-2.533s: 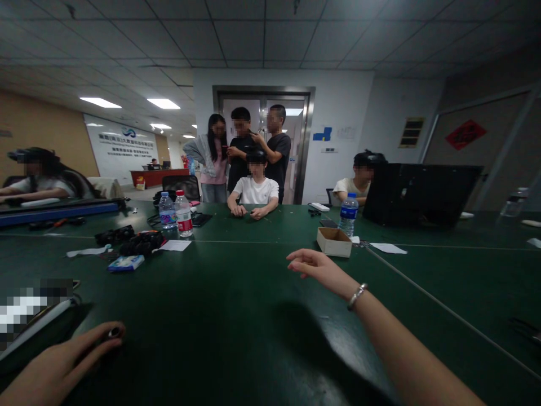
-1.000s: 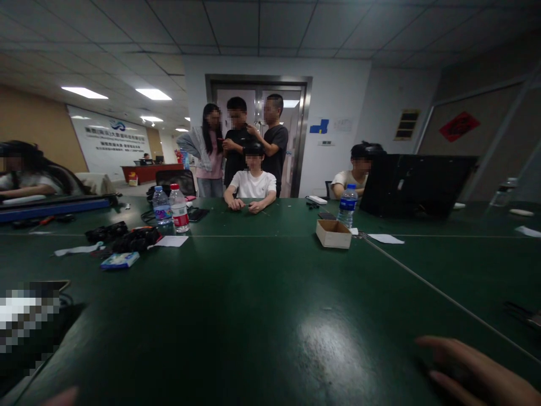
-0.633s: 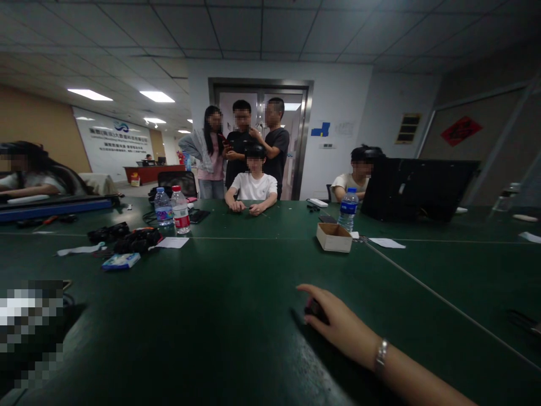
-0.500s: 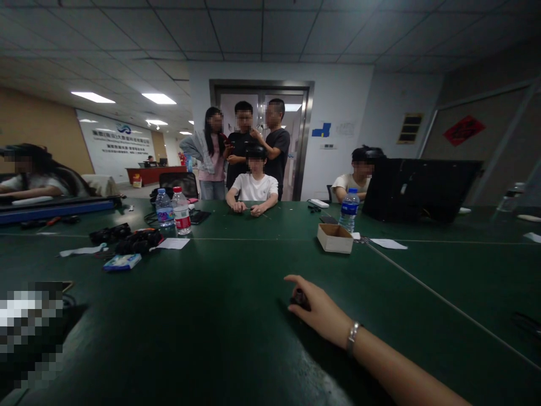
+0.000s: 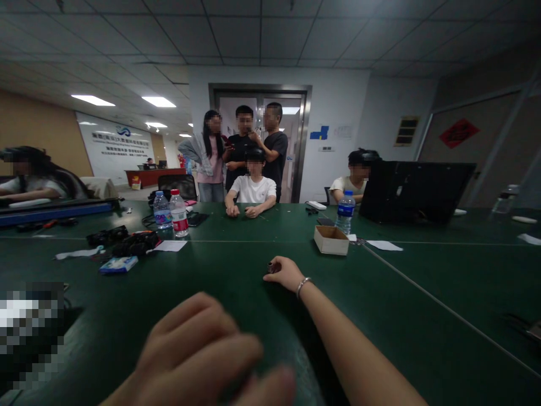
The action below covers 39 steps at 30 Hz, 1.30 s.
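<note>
My right hand (image 5: pixel 288 273), with a silver bracelet at the wrist, reaches out over the green table (image 5: pixel 236 268). Its fingers are closed round a small dark brown object (image 5: pixel 274 268), too small to name. Close to the camera at the bottom, my left hand (image 5: pixel 203 349) is raised with curled fingers, blurred by motion. Whether it holds anything cannot be seen. Beyond my right hand stands an open cardboard box (image 5: pixel 332 241).
A blue-capped bottle (image 5: pixel 345 212) stands behind the box, near a black monitor (image 5: pixel 418 192). At the left are two bottles (image 5: pixel 179 214), black gear (image 5: pixel 134 243) and a blue-white packet (image 5: pixel 119 265). Several people sit or stand beyond.
My left hand has come into view at the bottom. My right hand has moved forward and left with the small dark object, and its fingers have closed round it.
</note>
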### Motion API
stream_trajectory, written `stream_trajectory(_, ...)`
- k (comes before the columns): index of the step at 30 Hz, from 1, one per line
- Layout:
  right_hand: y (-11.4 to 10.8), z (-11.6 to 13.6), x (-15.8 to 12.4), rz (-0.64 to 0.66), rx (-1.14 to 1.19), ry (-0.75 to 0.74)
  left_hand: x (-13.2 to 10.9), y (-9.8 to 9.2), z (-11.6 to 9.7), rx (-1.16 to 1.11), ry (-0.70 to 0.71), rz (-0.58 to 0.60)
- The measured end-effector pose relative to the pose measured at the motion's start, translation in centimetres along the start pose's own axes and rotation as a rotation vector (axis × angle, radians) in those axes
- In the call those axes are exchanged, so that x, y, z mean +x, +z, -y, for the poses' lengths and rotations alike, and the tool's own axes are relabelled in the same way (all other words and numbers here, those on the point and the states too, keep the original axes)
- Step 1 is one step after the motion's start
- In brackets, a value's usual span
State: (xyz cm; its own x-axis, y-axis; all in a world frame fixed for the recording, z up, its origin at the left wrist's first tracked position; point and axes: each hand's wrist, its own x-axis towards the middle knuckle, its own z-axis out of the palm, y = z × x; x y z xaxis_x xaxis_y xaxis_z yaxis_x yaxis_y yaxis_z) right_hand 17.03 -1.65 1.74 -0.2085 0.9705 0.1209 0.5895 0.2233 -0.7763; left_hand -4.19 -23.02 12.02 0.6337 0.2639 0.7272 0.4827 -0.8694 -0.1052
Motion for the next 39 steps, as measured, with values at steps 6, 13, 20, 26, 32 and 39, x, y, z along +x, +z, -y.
stream_trajectory(6,2.0,-0.6,1.1,-0.148,0.068,-0.084,3.7,9.5,8.1,0.144,-0.390,0.284)
stream_trajectory(13,2.0,-0.2,0.8,-0.138,-0.047,-0.096,2.7,17.1,12.9,-0.223,-0.776,0.140)
stream_trajectory(20,1.9,0.2,0.7,-0.122,-0.028,-0.086,1.2,18.1,12.9,-0.514,-0.823,0.004)
stream_trajectory(26,2.1,0.5,0.8,-0.171,0.016,-0.172,0.5,18.3,14.0,-0.633,-0.954,-0.115)
stream_trajectory(32,1.7,-0.5,1.0,-0.105,0.133,-0.125,0.1,19.1,14.7,-0.711,-1.033,-0.151)
stream_trajectory(39,1.5,-0.9,1.3,-0.004,0.443,-0.101,-0.2,19.4,15.0,-0.712,-1.050,-0.139)
